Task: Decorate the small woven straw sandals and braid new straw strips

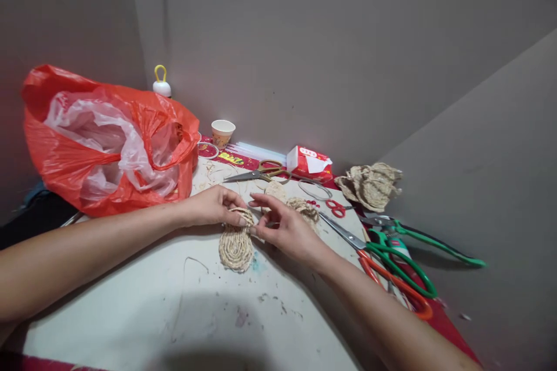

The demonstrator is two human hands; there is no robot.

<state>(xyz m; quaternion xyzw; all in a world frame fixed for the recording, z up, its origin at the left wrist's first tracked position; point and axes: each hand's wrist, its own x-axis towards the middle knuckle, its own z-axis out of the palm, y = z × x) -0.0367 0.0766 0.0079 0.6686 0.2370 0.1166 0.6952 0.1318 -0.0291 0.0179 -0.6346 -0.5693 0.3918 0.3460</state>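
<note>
Frame center: left hand (pixel 213 207), fingers closed, pinched woven straw piece (pixel 236 246) at top edge, steadying it; right hand (pixel 289 226), fingers slightly parted, at its side, grip unclear. Red bag (pixel 47 148) upper left, scissors (pixel 348 235) right, on tabletop (pixel 174 301).

Woven piece (pixel 235 248): rough, matt, fibrous. Bag (pixel 108 151) at far left: thin glossy plastic, creased. Scissor blades (pixel 342 229) on right: smooth metal. I see table (pixel 152 313) matt.

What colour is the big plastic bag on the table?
The big plastic bag is bright orange-red, with whitish see-through plastic inside. It shows in the head view.
</note>
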